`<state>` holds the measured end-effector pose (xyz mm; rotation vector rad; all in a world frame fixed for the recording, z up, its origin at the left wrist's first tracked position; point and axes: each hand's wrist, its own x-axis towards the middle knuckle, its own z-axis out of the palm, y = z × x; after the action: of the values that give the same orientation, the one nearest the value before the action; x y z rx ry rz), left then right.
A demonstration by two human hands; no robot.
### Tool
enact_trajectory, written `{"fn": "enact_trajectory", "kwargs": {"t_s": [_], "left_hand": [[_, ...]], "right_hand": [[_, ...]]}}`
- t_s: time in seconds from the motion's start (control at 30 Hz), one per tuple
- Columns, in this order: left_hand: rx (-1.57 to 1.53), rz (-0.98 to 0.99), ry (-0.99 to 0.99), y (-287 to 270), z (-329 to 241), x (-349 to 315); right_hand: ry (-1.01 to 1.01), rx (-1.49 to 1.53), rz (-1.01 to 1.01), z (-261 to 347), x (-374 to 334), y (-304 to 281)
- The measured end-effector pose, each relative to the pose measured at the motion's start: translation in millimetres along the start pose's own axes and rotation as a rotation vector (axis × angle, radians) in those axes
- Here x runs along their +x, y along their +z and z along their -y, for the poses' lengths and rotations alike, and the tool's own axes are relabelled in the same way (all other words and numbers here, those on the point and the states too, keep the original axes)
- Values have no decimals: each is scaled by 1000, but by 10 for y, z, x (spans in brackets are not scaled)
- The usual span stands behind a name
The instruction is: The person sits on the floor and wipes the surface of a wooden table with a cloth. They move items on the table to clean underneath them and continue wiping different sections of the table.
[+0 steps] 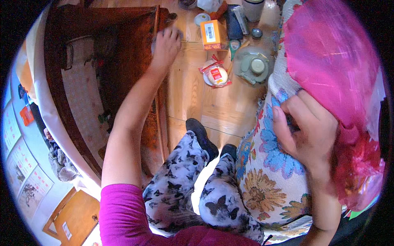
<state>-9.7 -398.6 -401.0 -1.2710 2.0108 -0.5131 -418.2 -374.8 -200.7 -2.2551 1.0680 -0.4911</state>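
Note:
My left hand (167, 45) reaches out over the edge of a dark wooden cabinet or drawer (156, 82). Its fingers bend over a small greyish thing, which the hand mostly covers and blur hides. On the right, my right hand (308, 127) rests by a cloth with large blue and brown flowers (260, 190). Its fingers are curled toward the thumb, with a dark patch between them that I cannot make out. Beside that hand lies a bright pink plastic bag (332, 61).
On the wooden top stand an orange box (212, 36), round pastries in clear red-printed wrappers (216, 75), a clear glass vessel with a pale lid (254, 65) and a small dark round thing (257, 33). Below are my legs in butterfly-print trousers (176, 180). A wooden door (76, 219) shows lower left.

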Motion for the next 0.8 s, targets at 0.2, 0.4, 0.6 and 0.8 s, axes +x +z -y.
{"fn": "enact_trajectory", "kwargs": {"t_s": [0.2,0.4,0.6,0.8], "left_hand": [[214,22,-114,385,574,961],[367,414,98,105,110,545],[667,348,133,339,-271,-528],[419,297,225,153,-858,-2018]], "right_hand": [[-29,-17,26,28,14,-59],[-1,20,30,-2,-13,-55],[-60,71,-61,6,-16,-53],[-104,121,-127,-23,-53,-54]]}}
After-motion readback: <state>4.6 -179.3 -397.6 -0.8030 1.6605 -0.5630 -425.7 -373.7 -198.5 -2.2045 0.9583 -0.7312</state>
